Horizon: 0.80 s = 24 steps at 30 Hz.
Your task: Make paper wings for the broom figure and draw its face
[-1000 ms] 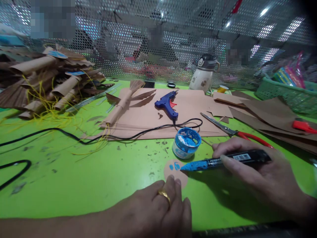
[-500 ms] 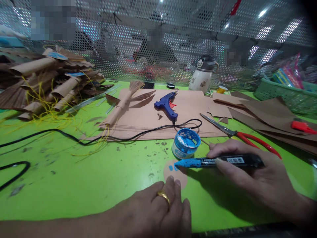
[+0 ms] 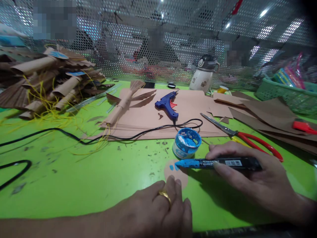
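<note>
My right hand is closed around a black permanent marker whose front end is coated in blue paint. The marker's tip touches a small round piece of brown paper that bears a few blue dabs. With fingers stretched out, my left hand, wearing a gold ring, presses the lower edge of this disc against the green table. Just behind the marker stands an open jar of blue paint, its rim smeared with blue and white.
Behind the jar, a blue glue gun and a rolled-paper figure lie on brown sheets. Red-handled scissors are near my right hand. More paper figures are heaped at left. A black cord crosses the table.
The view has shifted very slightly. The marker has tilted a little in my right hand, its tip still at the second blue dab; my left hand stays in place.
</note>
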Motion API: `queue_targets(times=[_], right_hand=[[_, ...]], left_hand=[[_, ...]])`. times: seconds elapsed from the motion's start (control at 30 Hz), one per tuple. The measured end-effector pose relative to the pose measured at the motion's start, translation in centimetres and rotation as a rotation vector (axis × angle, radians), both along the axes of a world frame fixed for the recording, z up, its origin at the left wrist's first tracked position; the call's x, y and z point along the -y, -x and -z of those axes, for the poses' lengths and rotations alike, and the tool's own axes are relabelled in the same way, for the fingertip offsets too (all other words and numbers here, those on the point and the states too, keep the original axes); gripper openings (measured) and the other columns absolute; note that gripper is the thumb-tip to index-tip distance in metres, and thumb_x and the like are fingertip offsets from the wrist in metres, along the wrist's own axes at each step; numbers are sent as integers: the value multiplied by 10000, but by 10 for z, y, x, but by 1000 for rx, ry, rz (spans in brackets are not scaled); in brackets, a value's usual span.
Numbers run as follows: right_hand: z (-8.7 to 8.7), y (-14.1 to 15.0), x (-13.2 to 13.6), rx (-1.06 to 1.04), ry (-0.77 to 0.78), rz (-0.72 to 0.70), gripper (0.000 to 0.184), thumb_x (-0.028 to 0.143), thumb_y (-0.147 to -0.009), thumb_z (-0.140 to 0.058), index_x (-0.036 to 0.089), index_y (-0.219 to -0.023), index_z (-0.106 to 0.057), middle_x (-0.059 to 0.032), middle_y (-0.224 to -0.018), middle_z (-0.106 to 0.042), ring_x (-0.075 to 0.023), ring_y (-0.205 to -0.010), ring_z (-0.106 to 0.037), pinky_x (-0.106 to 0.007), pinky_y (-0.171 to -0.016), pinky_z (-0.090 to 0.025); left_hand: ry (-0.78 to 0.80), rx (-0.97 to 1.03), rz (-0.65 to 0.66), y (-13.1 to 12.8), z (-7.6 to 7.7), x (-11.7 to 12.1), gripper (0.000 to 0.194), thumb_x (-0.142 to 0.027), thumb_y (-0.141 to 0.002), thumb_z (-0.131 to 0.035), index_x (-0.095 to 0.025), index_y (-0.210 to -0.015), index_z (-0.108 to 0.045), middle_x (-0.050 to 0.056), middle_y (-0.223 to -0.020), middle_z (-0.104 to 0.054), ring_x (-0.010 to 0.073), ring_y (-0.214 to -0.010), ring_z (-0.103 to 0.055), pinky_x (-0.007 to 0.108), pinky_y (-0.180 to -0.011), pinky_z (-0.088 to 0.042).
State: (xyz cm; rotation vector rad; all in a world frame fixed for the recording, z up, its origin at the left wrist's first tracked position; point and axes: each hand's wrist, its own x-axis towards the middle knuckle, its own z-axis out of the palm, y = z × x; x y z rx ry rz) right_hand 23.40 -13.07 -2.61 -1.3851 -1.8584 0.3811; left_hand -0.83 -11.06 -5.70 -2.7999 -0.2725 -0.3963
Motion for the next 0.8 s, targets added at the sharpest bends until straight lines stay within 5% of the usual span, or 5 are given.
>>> queue_targets(times=[0.8], right_hand=[[-3, 2, -1, 47, -19, 50, 31, 243, -787, -625, 238, -812, -641, 7, -759, -719, -141, -647, -667, -202, -534, -514]], left_hand=[[-8, 8, -18, -1, -2, 1, 278, -213, -861, -512, -161, -1131, -558, 105, -1109, -654, 241, -1030, -592, 370, -883, -486]])
